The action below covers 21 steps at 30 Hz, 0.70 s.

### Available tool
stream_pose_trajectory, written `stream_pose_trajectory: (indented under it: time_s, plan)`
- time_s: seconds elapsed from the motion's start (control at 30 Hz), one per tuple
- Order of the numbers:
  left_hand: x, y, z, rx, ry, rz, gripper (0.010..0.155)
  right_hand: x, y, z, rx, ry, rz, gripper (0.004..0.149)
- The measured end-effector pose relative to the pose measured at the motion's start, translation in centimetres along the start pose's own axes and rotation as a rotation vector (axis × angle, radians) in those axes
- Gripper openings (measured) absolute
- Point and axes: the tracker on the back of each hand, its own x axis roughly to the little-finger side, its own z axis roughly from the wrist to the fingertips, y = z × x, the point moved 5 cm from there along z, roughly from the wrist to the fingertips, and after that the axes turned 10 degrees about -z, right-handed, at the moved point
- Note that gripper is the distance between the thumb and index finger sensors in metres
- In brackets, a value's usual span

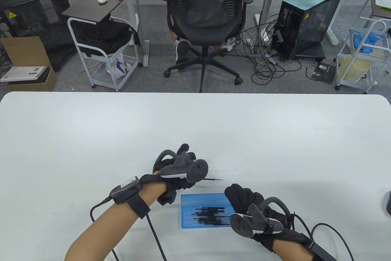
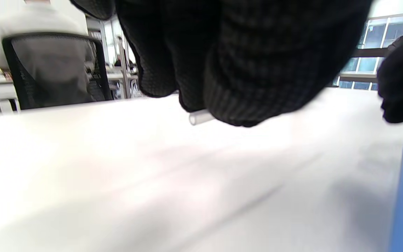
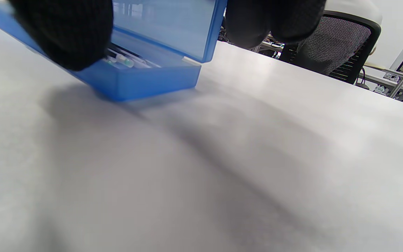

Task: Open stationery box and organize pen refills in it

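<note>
- Now the filling step looks to be in hand: the left hand point(image 1: 178, 171) pinches one pen refill point(image 1: 213, 179) just behind the stationery box point(image 1: 203, 212).
- Next, that refill wants laying lengthwise beside the refills already inside.
- Translucent blue, the box sits open near the table's point(image 1: 91, 135) front edge, its lid propped by the right hand's point(image 1: 253, 212) curled fingers.

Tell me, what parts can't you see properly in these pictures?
- Pen refill: table view shows only its tip; the left hand and its tracker cover the rest.
- Refills in the blue box: table view blurs them, so no counting.
- Right hand fingers: right wrist view cuts them at the top edge.
- Box in the left wrist view: only a blue sliver at the right edge.
</note>
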Motion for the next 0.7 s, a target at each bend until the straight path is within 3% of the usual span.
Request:
stream_pose_trajectory:
  time_s: [0.17,0.33,0.5,0.7]
  plan:
    - [-1.9,4.3,-2.9,-0.096,0.024,0.045,0.058,0.0,0.0,0.0,-0.001,-0.001,0.002,0.115]
    - [-5.4,6.2,-6.0,-0.162,0.003,0.086,0.058,0.0,0.0,0.0,-0.001,-0.001,0.001,0.115]
    - [-8.9,5.5,-8.5,-0.192,-0.010,0.102,0.058,0.1,0.0,0.1,-0.003,-0.001,0.003,0.116]
    - [-11.5,1.5,-9.5,-0.167,-0.020,0.142,0.057,0.2,0.1,0.1,-0.004,-0.004,0.013,0.116]
